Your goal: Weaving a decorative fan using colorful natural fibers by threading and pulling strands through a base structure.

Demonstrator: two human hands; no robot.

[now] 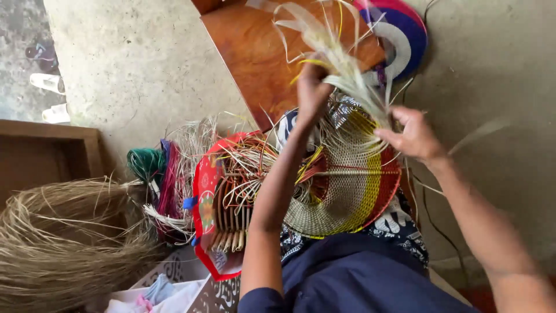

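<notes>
The half-woven basket (347,185) rests on the person's lap, centre of the scene, its unwoven loose straw strands (341,64) fanning toward the far side. The left hand (311,93) is closed around those strands; the right hand (414,136) pinches them just above the rim. The work looks light and springy, and its strands brittle; it is best held at the firm coiled rim.

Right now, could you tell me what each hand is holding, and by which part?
The left hand grips the bundle of loose straw strands rising from the half-woven fan, near their base. The right hand pinches strands at the fan's upper edge.
</notes>
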